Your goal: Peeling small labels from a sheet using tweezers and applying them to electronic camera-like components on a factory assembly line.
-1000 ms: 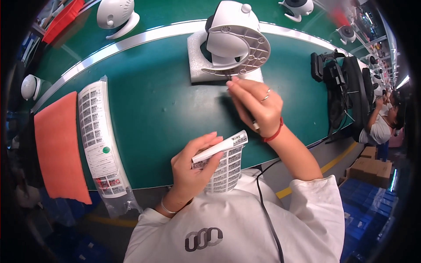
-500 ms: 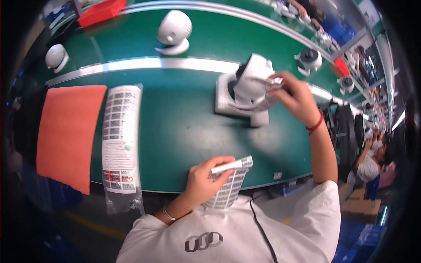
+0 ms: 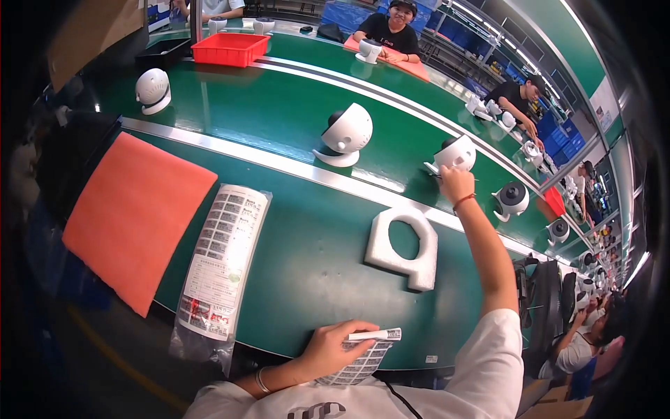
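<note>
My left hand (image 3: 329, 354) is closed on a sheet of printed labels (image 3: 359, 366) at the near table edge; the sheet's top is folded or rolled over. My right hand (image 3: 458, 186) reaches far forward, its fingers closed at the lower part of a white round-headed device (image 3: 460, 151) on the green belt beyond the metal rail. The device has a black part on top; my hand hides some of its base. A white foam cradle (image 3: 423, 267) with a round hole lies on the table, nearer than my right hand.
Similar white devices (image 3: 352, 131) stand along the belt. On the left lie an orange foam sheet (image 3: 143, 209) and a clear bag of label sheets (image 3: 220, 269). A red bin (image 3: 230, 51) sits at the back left. Co-workers (image 3: 388, 33) sit across the line.
My right hand has carried the white device from the foam cradle forward to the belt, leaving the cradle's hole bare. The left hand keeps its label sheet. The view has tilted up.
</note>
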{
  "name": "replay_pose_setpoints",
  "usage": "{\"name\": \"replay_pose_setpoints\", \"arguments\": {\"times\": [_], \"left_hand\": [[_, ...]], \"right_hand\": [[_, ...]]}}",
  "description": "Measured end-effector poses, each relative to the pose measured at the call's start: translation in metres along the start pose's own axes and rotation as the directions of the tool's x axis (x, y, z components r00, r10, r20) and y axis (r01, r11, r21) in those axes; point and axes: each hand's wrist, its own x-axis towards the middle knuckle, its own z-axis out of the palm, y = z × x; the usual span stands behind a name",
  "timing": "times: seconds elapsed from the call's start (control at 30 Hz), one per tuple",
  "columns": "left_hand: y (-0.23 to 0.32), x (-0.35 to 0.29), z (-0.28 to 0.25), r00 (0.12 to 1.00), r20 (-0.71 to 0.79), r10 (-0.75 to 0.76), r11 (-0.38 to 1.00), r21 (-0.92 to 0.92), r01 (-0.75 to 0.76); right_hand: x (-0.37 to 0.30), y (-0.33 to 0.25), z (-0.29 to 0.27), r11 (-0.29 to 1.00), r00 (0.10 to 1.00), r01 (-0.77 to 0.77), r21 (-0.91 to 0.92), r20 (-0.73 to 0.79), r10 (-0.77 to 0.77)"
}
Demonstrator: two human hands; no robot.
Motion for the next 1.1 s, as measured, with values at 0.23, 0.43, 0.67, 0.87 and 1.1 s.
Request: {"name": "replay_pose_setpoints", "arguments": {"times": [0.23, 0.43, 0.67, 0.87, 1.1], "left_hand": [[-0.003, 0.004, 0.002, 1.0, 0.01, -0.023, 1.0, -0.02, 0.023], [0.0, 0.002, 0.003, 1.0, 0.006, -0.017, 0.999, -0.033, 0.017], [-0.001, 0.0, 0.001, 0.998, 0.034, -0.055, 0.997, -0.058, 0.057], [0.0, 0.001, 0.003, 0.995, 0.015, -0.095, 0.992, -0.08, 0.096], [0.001, -0.002, 0.005, 0.995, 0.012, -0.104, 0.993, -0.051, 0.104]], "right_hand": [[-0.006, -0.003, 0.054, 0.99, 0.995, 0.09, 0.108, 0.028, -0.093], [0.006, -0.074, -0.03, 0.823, 0.965, 0.241, 0.514, -0.036, -0.261], [0.06, -0.145, -0.067, 0.867, 0.931, 0.117, 0.485, 0.25, -0.265], [0.063, -0.142, -0.056, 0.915, 0.955, 0.15, 0.376, 0.187, -0.233], [0.064, -0.156, -0.044, 0.939, 0.941, 0.159, 0.306, 0.242, -0.238]]}}
